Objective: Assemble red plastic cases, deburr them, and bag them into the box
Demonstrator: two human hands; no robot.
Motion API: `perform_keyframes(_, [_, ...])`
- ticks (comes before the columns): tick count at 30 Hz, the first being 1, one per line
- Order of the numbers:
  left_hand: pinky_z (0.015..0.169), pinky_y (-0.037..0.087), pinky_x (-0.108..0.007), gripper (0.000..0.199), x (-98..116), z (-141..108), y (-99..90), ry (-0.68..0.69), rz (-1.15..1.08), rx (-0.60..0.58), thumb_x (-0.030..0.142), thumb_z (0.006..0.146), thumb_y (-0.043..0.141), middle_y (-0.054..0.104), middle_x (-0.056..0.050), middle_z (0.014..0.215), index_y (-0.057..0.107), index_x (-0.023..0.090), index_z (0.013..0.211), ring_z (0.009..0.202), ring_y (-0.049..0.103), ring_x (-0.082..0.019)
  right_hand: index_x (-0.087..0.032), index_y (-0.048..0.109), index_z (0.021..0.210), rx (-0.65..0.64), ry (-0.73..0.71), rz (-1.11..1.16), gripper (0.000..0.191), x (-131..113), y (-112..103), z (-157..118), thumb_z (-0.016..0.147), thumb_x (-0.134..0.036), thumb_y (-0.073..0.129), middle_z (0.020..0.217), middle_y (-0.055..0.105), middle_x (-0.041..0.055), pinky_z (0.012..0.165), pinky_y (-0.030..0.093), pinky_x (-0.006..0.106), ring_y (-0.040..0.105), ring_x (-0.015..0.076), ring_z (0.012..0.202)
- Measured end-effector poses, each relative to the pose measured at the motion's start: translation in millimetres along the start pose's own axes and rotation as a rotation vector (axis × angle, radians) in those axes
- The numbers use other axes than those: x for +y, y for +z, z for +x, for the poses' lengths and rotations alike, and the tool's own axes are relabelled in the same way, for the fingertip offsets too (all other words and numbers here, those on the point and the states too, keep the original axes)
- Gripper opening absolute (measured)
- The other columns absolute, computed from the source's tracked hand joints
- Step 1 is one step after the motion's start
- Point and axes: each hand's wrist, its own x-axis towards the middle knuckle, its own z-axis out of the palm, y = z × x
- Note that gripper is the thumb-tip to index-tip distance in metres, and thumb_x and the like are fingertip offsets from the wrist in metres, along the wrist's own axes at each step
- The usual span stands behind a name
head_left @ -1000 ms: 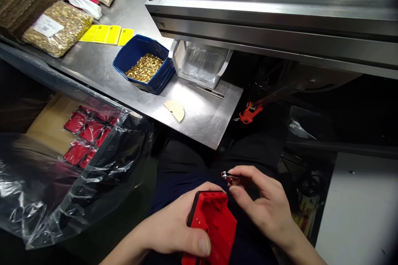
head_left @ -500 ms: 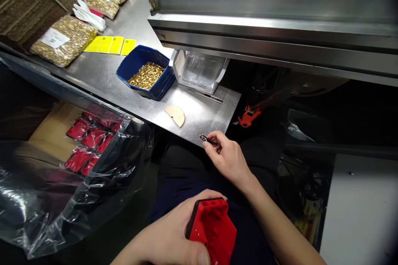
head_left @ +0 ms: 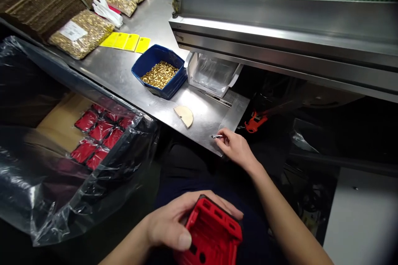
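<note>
My left hand [head_left: 174, 223] is wrapped round a red plastic case [head_left: 214, 232] with a black outer edge. Its hollow inside, with several openings along the rim, faces up toward me. At the front corner of the metal table, my right hand [head_left: 238, 147] pinches a small, thin black-and-silver tool [head_left: 217, 136], whose exact kind I cannot make out. The tool is over the tabletop, and I cannot tell whether it touches. A pale half-round disc [head_left: 184, 116] lies on the table to the left of that hand.
Beyond the disc stands a blue bin [head_left: 158, 72] of small gold-coloured metal parts, beside a clear-lined tray [head_left: 213, 76]. A metal conveyor frame [head_left: 280, 45] overhangs the right. At left, a plastic-lined box [head_left: 149, 126] holds several red pieces [head_left: 101, 128]. An orange tool [head_left: 255, 122] hangs beyond the table edge.
The red case has turned in my left hand, so more of its inside faces me. My right hand has moved onto the table corner with the thin tool. The view has shifted left.
</note>
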Motion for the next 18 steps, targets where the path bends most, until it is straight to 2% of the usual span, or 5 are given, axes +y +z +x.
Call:
perform_keyframes(3, [0.096,0.054,-0.051,0.068,0.1,-0.2,-9.2,0.019,-0.184,-0.012,0.052,0.073,0.079,0.066,-0.028,0.134,0.068,0.009,0.124,0.106,0.073,-0.036,-0.021,0.064,0.106,-0.060,-0.005,0.258,0.018,-22.7,-13.2,-23.8,0.095,-0.036,0.062,0.084,0.063,-0.0002,0.064,0.044,0.024,0.056,0.0134,0.069])
perform_keyframes(6, [0.084,0.057,-0.041,0.074,-0.1,1.3,-15.9,-0.070,-0.328,-0.165,0.052,0.068,0.081,0.075,-0.024,0.117,0.067,0.010,0.128,0.099,0.074,-0.034,-0.019,0.064,0.103,-0.184,0.043,0.574,0.024,-47.7,-33.8,-53.3,0.092,-0.039,0.071,0.077,0.056,-0.0020,0.057,0.042,0.021,0.050,0.0112,0.063])
perform_keyframes(11, [0.080,0.056,-0.035,0.087,2.3,16.0,-26.4,-0.221,-0.021,-0.443,0.043,0.062,0.085,0.076,-0.021,0.112,0.065,0.003,0.136,0.090,0.072,-0.032,-0.018,0.072,0.100,-0.409,0.002,0.721,0.030,-74.9,-57.7,-95.8,0.083,-0.038,0.086,0.075,0.064,-0.0013,0.059,0.047,0.019,0.056,0.0101,0.063])
perform_keyframes(15, [0.069,0.057,-0.029,0.091,7.1,30.9,-32.4,-0.263,0.193,-0.555,0.046,0.058,0.089,0.076,-0.011,0.096,0.065,0.005,0.137,0.071,0.069,-0.025,-0.019,0.074,0.103,-0.397,-0.179,0.699,0.033,-81.2,-63.6,-115.5,0.079,-0.033,0.091,0.083,0.074,0.0017,0.069,0.054,0.020,0.070,0.0137,0.072])
perform_keyframes(18, [0.070,0.058,-0.029,0.094,12.9,38.3,-27.8,-0.271,0.273,-0.609,0.050,0.053,0.092,0.075,-0.009,0.094,0.068,0.006,0.133,0.074,0.071,-0.026,-0.018,0.073,0.104,-0.391,-0.277,0.607,0.028,-82.5,-67.0,-120.4,0.084,-0.030,0.087,0.082,0.074,0.0011,0.070,0.053,0.016,0.071,0.0119,0.072])
